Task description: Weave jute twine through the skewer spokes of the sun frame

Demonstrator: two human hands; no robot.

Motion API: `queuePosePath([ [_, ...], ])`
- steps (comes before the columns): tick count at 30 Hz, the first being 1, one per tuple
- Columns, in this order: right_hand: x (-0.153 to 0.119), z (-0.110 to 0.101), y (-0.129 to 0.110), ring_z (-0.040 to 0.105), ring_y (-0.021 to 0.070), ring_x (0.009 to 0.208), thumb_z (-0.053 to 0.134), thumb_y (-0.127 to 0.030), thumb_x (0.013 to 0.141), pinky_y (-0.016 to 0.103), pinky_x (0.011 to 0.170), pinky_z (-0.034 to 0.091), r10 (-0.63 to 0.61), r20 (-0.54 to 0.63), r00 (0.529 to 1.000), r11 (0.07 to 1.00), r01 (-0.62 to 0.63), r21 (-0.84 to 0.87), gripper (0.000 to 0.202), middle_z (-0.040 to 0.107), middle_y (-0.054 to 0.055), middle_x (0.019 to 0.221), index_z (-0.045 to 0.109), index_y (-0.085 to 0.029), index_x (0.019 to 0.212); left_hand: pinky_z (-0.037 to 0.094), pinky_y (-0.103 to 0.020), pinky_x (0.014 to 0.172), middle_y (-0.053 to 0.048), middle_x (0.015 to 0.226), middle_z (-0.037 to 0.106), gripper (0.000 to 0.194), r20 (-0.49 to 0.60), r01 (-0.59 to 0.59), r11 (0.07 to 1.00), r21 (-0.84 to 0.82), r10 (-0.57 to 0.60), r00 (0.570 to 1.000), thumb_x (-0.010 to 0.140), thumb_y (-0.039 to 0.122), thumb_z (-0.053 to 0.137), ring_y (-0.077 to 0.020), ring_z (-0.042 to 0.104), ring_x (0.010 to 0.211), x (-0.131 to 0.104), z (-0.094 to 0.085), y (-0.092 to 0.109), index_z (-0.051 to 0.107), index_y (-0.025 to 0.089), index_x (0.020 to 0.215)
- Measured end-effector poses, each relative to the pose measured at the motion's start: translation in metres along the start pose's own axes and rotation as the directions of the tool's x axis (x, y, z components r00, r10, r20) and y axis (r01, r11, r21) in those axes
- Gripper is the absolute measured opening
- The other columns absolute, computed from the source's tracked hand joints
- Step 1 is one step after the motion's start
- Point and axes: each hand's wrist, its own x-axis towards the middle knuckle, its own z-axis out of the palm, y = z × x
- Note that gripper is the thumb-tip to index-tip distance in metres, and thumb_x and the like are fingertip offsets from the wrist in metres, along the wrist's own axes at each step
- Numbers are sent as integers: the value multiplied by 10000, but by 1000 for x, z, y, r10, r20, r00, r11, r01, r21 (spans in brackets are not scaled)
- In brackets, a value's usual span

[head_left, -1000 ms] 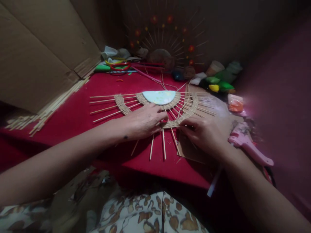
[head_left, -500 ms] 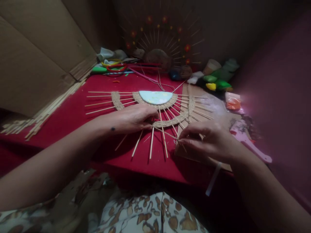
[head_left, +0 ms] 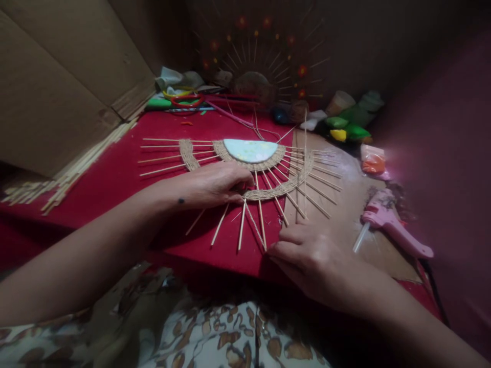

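Left hand (head_left: 224,183) clamped on band (head_left: 279,191). Right hand (head_left: 312,258), on band's near side, pinching twine (head_left: 254,225) taut. Glue gun (head_left: 384,218) right of band.

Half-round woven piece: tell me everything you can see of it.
The half-round woven piece lies flat, straight side away from the person, on a red cloth and, at right, over cardboard. A pale blue, yellow-flecked half-disc sits inside a tan band resembling woven twine. Thin, wooden-looking sticks fan out through a second, outer band. The left hand grips that band, hiding part; the right hand holds a strand running from it.
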Motion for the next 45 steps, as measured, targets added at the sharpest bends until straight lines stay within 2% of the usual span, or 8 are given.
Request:
queuePosePath([
  [7, -6, 0, -4, 396, 120, 555, 443, -65, 877, 287, 559, 281, -55, -26, 998, 992, 52, -119, 282, 550, 22, 630, 590, -155, 652, 404, -259, 702, -28, 929, 630, 218, 8, 25, 1000, 4, -25, 1000, 851, 320, 581, -159, 564, 816, -1, 0, -2, 623, 199, 1027],
  [15, 12, -31, 41, 536, 139, 594, 512, -218, 872, 283, 563, 333, 157, -303, 940, 935, -240, -260, 232, 653, 37, 669, 685, -194, 719, 424, -275, 733, -44, 979, 656, 214, 83, 39, 999, -28, -37, 996, 823, 252, 578, -178, 586, 868, -5, -9, 0, 633, 192, 1021],
  [19, 30, -25, 65, 590, 138, 630, 579, -207, 842, 263, 579, 372, 293, -219, 931, 932, -329, -153, 153, 699, 20, 714, 722, -210, 790, 428, -267, 681, -25, 918, 665, 160, 111, 15, 998, -65, -7, 994, 803, 215, 588, -171, 582, 805, -10, -12, -9, 635, 215, 956],
  [26, 32, -4, 56, 641, 136, 707, 587, -201, 869, 250, 645, 439, 321, -170, 932, 945, -326, -1, 147, 726, 23, 792, 733, -210, 870, 430, -249, 690, -1, 891, 663, 151, 160, -1, 1000, -31, 6, 987, 821, 224, 561, -160, 578, 807, -22, -22, -28, 643, 239, 948],
  [29, 31, 1, 56, 639, 133, 697, 564, -198, 877, 250, 648, 444, 312, -182, 932, 950, -312, 34, 163, 720, 22, 777, 726, -203, 863, 438, -255, 739, -16, 943, 673, 181, 158, -13, 999, -29, 17, 987, 843, 237, 540, -163, 579, 866, -25, -28, -25, 650, 232, 987],
  [32, 31, 5, 60, 629, 128, 672, 552, -202, 878, 247, 631, 437, 314, -197, 929, 950, -309, 55, 169, 712, 19, 753, 720, -198, 861, 441, -271, 751, -39, 978, 671, 210, 61, 0, 999, -33, 2, 998, 852, 295, 555, -169, 577, 874, -25, -32, -14, 649, 218, 1024],
  [36, 29, 7, 63, 611, 121, 659, 547, -206, 878, 241, 623, 419, 299, -210, 931, 954, -298, 40, 168, 701, 14, 740, 714, -202, 862, 436, -281, 745, -44, 930, 656, 169, -36, -2, 1000, -20, 1, 999, 841, 305, 586, -171, 575, 853, -13, -24, 1, 661, 213, 962],
  [45, 27, 6, 62, 608, 124, 652, 550, -231, 889, 238, 610, 400, 278, -216, 936, 959, -282, 13, 175, 707, 13, 748, 723, -210, 876, 393, -254, 651, -10, 847, 640, 90, 17, -12, 1000, -20, 13, 1000, 833, 264, 589, -142, 567, 759, 4, 1, 2, 618, 210, 899],
])
